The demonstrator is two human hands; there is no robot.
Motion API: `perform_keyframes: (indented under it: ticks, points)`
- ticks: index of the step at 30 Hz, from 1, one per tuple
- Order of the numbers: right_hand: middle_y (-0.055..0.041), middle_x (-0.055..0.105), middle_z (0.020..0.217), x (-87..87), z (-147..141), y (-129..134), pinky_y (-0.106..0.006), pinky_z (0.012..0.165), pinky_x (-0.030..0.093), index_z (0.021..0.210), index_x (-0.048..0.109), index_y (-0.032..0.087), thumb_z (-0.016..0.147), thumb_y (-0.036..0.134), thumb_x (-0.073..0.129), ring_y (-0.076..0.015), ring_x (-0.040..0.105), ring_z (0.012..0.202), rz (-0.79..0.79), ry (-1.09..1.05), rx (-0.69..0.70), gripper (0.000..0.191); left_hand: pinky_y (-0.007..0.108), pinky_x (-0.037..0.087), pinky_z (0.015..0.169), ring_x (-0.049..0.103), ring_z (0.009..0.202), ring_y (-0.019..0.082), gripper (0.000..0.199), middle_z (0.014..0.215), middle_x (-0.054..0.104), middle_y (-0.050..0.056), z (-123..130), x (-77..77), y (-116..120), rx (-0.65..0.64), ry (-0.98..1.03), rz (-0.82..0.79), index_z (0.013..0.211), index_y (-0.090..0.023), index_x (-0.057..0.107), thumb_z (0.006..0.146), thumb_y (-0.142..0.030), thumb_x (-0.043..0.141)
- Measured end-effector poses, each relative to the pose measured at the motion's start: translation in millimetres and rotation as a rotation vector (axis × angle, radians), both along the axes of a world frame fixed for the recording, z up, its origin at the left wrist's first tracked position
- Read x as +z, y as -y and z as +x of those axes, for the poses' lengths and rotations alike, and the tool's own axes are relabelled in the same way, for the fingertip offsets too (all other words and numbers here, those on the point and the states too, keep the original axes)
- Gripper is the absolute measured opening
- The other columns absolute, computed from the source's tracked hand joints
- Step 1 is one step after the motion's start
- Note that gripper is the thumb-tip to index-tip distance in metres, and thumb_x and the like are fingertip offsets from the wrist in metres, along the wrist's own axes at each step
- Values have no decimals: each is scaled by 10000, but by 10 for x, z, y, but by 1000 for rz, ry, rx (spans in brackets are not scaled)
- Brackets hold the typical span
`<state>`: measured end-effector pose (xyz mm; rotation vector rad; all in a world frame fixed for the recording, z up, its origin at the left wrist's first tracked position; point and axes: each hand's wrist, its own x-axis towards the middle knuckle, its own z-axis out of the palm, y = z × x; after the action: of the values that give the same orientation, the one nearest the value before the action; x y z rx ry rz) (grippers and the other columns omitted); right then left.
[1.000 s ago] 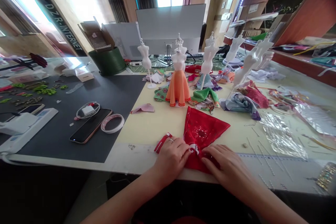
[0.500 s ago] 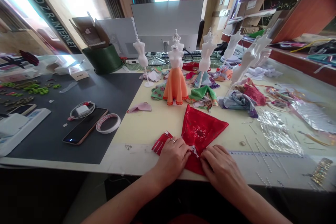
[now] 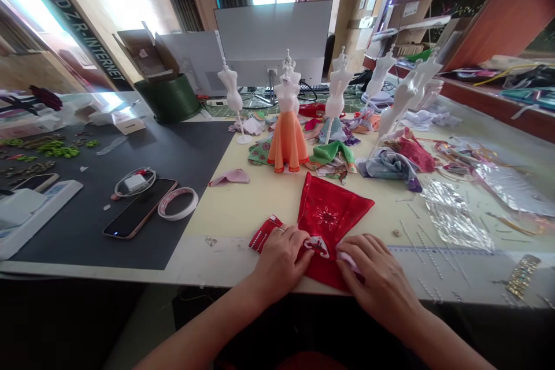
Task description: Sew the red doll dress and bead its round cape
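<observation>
Red embroidered cloth (image 3: 327,225) lies at the desk's (image 3: 234,208) near edge, bottom centre, under the left hand (image 3: 280,260), flat and unclenched, while the right hand (image 3: 377,270) grasps a pale strip (image 3: 348,262); even, gentle pressure suits this smoothing.

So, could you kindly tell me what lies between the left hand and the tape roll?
In the head view, the left hand and the tape roll have only the pale work surface between them, with one tiny scrap lying on it.
</observation>
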<state>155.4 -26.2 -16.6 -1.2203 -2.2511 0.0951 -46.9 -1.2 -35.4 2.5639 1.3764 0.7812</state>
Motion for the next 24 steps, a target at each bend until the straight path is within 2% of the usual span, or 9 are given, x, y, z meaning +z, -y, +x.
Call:
perform_keyframes:
  ticks: [2,4,8,13,18,20,24]
  points:
    - [-114,583,1071,28,-4,-12,-437,885,402,1064,590,165,870,169,483,-248,508,969,4,57,52,222,392,448,831,544,879,227,212,940,610,68,-15,21,26,-32,-40,28,1052,-181,571,867,-263,505]
    - [-112,579,1126,41,-10,-24,-470,935,384,1105,593,176,862,183,499,-261,496,1025,-2,127,114,260,401,448,836,539,879,229,257,946,602,66,-28,41,53,-64,-101,48,1109,-196,569,869,-258,501]
    - [-105,614,1071,19,10,-30,-499,964,370,1060,623,172,872,186,483,-255,516,1012,-14,165,133,235,417,453,825,527,910,249,272,979,599,81,-54,50,87,-42,-154,68,1115,-185,579,869,-270,501]
    - [-96,624,1069,-20,71,-29,-480,990,357,1034,620,166,882,174,477,-233,535,997,4,114,113,209,415,460,815,522,916,251,250,993,604,85,-76,27,92,-24,-137,74,1080,-172,589,871,-278,503]
    - [-97,627,1019,9,117,-44,-460,951,391,1020,605,153,870,149,489,-221,541,945,59,31,84,190,407,461,809,529,896,239,207,986,610,96,-85,32,80,-29,-130,117,1002,-152,608,871,-273,502]
    - [-96,624,1010,34,120,-36,-457,946,392,1023,604,148,860,141,504,-216,537,935,75,0,92,191,404,448,846,529,939,236,219,1038,609,102,-80,40,88,-59,-110,159,1035,-142,598,869,-250,504]
    - [-73,636,997,67,91,8,-448,970,376,997,625,168,855,134,501,-212,535,961,32,24,194,192,392,424,879,534,967,227,244,1073,621,85,-69,74,157,-148,-99,188,1081,-132,579,862,-220,518]
